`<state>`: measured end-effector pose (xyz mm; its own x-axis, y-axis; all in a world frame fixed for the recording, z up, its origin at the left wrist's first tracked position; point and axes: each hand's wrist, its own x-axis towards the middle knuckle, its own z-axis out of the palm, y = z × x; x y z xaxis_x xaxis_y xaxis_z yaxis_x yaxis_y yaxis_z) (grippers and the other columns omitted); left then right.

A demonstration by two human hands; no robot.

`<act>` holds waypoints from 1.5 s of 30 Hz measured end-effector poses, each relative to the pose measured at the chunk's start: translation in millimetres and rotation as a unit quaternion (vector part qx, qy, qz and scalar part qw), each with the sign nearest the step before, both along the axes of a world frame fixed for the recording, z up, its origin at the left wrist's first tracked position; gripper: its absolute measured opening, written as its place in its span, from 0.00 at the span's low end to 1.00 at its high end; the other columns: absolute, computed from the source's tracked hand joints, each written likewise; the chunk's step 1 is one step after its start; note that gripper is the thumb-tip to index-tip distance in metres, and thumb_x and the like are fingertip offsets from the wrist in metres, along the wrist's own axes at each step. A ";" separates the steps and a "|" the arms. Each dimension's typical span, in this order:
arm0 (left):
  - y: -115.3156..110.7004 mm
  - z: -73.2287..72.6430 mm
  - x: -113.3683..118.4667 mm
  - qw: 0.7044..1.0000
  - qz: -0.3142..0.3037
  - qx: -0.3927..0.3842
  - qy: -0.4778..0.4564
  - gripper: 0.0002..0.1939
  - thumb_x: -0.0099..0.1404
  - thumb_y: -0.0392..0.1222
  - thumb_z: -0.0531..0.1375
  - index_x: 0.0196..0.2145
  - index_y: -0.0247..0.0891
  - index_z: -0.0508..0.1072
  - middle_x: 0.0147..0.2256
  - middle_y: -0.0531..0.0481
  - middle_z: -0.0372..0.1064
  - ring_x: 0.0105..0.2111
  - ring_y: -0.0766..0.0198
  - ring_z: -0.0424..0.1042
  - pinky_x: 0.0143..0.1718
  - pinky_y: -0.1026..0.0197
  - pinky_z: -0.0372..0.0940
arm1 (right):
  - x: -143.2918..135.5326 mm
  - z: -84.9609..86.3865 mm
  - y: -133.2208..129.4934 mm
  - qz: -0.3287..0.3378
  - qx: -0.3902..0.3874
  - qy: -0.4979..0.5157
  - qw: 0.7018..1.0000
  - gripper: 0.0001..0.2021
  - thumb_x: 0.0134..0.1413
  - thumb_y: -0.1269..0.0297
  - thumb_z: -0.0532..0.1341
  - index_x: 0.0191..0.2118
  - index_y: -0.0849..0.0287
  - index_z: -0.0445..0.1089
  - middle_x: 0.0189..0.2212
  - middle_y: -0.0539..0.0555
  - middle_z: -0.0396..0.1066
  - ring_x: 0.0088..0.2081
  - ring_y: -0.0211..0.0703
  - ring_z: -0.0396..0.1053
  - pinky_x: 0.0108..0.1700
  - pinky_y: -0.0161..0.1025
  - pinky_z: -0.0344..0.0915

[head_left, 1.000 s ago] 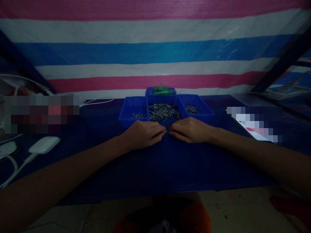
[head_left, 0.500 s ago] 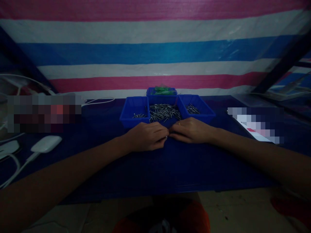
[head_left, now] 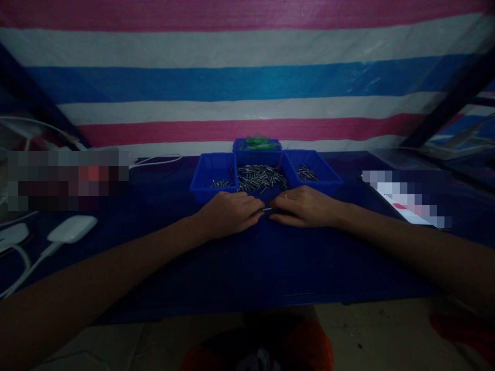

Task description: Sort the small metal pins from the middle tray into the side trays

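Observation:
Between the fingertips of my two hands a thin silvery metal pin (head_left: 266,209) spans the narrow gap, just above the blue table. My left hand (head_left: 235,212) pinches its left end. The right end meets the fingers of my right hand (head_left: 299,207), which are closed and carry a ring; their grip is partly hidden. Just beyond my hands lies a heap of similar metal pins (head_left: 260,178). A blue bin (head_left: 214,167) with a few pins stands behind my left hand, and another blue bin (head_left: 319,170) with several pins behind my right.
At the back a blue bin (head_left: 238,146) holds green plastic-looking material. A white charger (head_left: 72,229) with its cable lies on the left of the blue table (head_left: 247,273). A blurred-out flat sheet or screen (head_left: 402,206) is on the right. Striped sheeting (head_left: 247,82) hangs behind.
My left hand has shifted slightly up and away from my right, opening a small gap. The pin now shows across it. My right hand has hardly moved.

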<state>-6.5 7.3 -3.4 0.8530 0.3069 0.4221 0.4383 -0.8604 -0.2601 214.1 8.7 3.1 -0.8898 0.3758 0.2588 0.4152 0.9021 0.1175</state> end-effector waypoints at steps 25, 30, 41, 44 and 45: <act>-2.0 4.1 -1.0 0.999 0.020 -0.031 0.030 0.07 0.60 0.37 0.49 0.28 0.35 0.63 0.24 0.54 0.65 0.23 0.69 0.65 0.22 0.66 0.54 | 2.9 -1.1 2.1 -0.021 0.013 -0.015 1.000 0.11 0.59 0.61 0.46 0.33 0.61 0.61 0.22 0.50 0.62 0.22 0.34 0.57 0.25 0.34 0.54; -2.0 4.2 -1.8 0.999 0.013 -0.021 0.026 0.07 0.61 0.37 0.48 0.27 0.35 0.63 0.24 0.53 0.65 0.23 0.69 0.65 0.22 0.66 0.55 | 2.6 -0.6 1.9 -0.019 0.034 -0.007 0.999 0.11 0.59 0.63 0.45 0.32 0.61 0.61 0.22 0.50 0.62 0.21 0.33 0.57 0.25 0.33 0.54; -3.6 4.6 -0.4 1.000 0.018 0.021 0.010 0.13 0.66 0.40 0.45 0.28 0.34 0.63 0.22 0.52 0.65 0.22 0.69 0.65 0.22 0.66 0.55 | 3.8 -1.4 2.2 -0.024 0.046 0.012 0.999 0.14 0.61 0.62 0.44 0.36 0.64 0.64 0.21 0.50 0.65 0.22 0.33 0.60 0.26 0.32 0.55; -3.0 4.3 -0.1 0.999 0.018 0.027 0.003 0.15 0.67 0.40 0.44 0.27 0.34 0.63 0.22 0.53 0.65 0.21 0.68 0.65 0.21 0.65 0.55 | 3.6 -1.6 2.3 -0.026 0.045 0.008 0.999 0.15 0.61 0.62 0.43 0.36 0.63 0.64 0.21 0.50 0.64 0.21 0.33 0.59 0.25 0.33 0.54; -2.7 4.0 0.0 0.999 0.019 0.027 0.002 0.15 0.67 0.41 0.44 0.27 0.35 0.63 0.21 0.53 0.64 0.21 0.68 0.65 0.21 0.65 0.55 | 3.6 -1.4 2.1 -0.028 0.043 0.006 0.999 0.16 0.61 0.62 0.43 0.36 0.63 0.64 0.21 0.50 0.64 0.21 0.33 0.59 0.25 0.33 0.54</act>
<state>-6.5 4.6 0.6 0.8432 0.3156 0.4352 0.4688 -0.8279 -0.3079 217.7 10.7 1.7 -0.8648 0.4003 0.3031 0.4662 0.8644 0.1886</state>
